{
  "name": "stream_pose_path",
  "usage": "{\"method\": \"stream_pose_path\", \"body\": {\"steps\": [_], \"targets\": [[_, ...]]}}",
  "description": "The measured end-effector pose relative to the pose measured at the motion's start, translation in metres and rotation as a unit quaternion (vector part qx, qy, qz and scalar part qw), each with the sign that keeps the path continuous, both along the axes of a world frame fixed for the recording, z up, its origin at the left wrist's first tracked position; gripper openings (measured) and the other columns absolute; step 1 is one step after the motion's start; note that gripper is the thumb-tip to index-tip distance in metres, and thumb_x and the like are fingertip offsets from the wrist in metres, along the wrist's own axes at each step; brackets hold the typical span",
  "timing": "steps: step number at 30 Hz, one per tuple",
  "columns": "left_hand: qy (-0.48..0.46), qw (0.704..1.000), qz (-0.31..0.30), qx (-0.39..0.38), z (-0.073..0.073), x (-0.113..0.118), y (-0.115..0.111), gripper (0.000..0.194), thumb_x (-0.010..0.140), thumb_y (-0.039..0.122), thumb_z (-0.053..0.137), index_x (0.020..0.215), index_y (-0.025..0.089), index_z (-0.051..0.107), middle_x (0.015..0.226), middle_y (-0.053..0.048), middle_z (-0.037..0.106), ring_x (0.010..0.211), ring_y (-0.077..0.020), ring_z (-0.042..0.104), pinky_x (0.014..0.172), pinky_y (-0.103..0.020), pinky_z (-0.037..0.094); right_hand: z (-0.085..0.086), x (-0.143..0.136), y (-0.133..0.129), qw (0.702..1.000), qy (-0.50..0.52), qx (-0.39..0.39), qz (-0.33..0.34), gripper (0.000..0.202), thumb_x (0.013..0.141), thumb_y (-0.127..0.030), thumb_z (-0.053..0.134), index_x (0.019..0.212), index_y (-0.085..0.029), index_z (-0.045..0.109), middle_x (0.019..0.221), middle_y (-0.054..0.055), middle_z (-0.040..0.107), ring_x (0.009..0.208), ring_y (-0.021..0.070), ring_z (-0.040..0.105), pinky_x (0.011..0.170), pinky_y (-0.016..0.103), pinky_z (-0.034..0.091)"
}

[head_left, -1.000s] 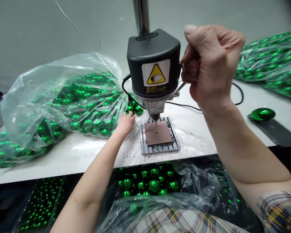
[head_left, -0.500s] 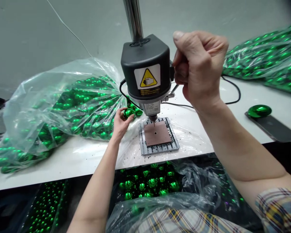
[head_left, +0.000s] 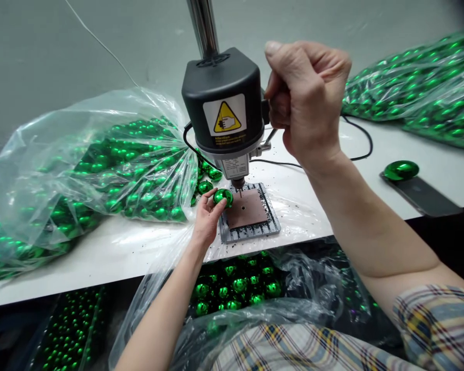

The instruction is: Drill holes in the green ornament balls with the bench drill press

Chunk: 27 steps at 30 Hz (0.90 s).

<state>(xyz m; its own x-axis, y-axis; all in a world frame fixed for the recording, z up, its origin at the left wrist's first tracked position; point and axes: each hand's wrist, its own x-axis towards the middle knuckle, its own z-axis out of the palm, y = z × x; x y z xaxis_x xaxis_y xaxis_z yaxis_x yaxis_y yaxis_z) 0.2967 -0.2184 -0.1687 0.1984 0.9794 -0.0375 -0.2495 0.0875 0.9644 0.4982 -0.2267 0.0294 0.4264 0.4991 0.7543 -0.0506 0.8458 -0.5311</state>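
Between the thumb and fingers of my left hand is a shiny green bauble, at the left edge of a brown square board. The board has a small hole and lies on the slotted grey base of a bench drill press. Its thin drill bit points down over the board, apart from the bauble. My right hand is closed at the right side of the drill head, around its feed handle, which the fingers mostly hide.
A clear bag of green baubles lies left of the drill, with loose baubles at its mouth. Another full bag rests at the back right. A phone bears a green bauble piece. Below the table edge are more baubles.
My left hand has moved right from the bag's mouth to the board, bringing the bauble with it. My right hand stays closed at the drill handle. The view has shifted slightly.
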Motion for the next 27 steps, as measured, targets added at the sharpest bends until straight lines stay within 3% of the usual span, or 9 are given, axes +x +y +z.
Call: {"method": "stream_pose_path", "body": {"steps": [2,8,14,19,27], "targets": [[0.026,0.999,0.017,0.037,-0.005,0.007,0.001,0.058,0.072,0.038,0.086,0.120,0.023,0.058,0.105,-0.004,0.074,0.099,-0.0181,0.070,0.096,-0.036,0.052,0.000,0.001,0.001,1.000,-0.008,0.000,0.002,0.047,0.083,-0.028,0.078,0.044,-0.023,0.052,0.037,-0.007,0.032,0.031,0.0083,0.021,0.035,0.032,0.015],[0.078,0.987,0.015,0.140,-0.016,0.022,0.001,0.046,0.077,0.038,0.082,0.112,0.022,0.059,0.103,-0.004,0.071,0.097,-0.0175,0.069,0.095,-0.036,0.053,0.000,-0.001,-0.001,1.000,-0.008,-0.009,-0.014,0.050,0.091,-0.008,0.059,0.044,-0.023,0.050,0.037,-0.006,0.033,0.030,0.0094,0.019,0.035,0.033,0.015],[0.106,0.978,-0.028,0.179,-0.032,0.025,0.000,0.052,0.072,0.040,0.087,0.111,0.022,0.060,0.114,-0.009,0.069,0.103,-0.0231,0.069,0.093,-0.041,0.057,0.000,-0.003,-0.003,1.000,-0.014,-0.003,-0.027,0.049,0.091,-0.015,0.066,0.045,-0.022,0.050,0.038,-0.008,0.034,0.031,0.0066,0.019,0.037,0.032,0.017],[0.140,0.960,-0.038,0.241,-0.036,0.027,-0.006,0.053,0.073,0.036,0.086,0.117,0.023,0.059,0.131,-0.012,0.064,0.125,-0.0282,0.062,0.110,-0.050,0.050,-0.001,-0.004,-0.002,1.000,-0.002,0.019,-0.004,0.046,0.089,-0.015,0.066,0.046,-0.022,0.051,0.039,-0.007,0.035,0.034,0.0070,0.023,0.040,0.031,0.018],[0.096,0.981,-0.017,0.167,-0.027,0.037,-0.017,0.047,0.074,0.038,0.086,0.111,0.021,0.061,0.121,-0.010,0.068,0.114,-0.0240,0.067,0.106,-0.046,0.052,0.001,0.000,-0.003,0.998,-0.040,-0.008,-0.042,0.049,0.084,-0.034,0.075,0.042,-0.027,0.049,0.038,-0.005,0.034,0.036,0.0104,0.028,0.037,0.032,0.020]]}}
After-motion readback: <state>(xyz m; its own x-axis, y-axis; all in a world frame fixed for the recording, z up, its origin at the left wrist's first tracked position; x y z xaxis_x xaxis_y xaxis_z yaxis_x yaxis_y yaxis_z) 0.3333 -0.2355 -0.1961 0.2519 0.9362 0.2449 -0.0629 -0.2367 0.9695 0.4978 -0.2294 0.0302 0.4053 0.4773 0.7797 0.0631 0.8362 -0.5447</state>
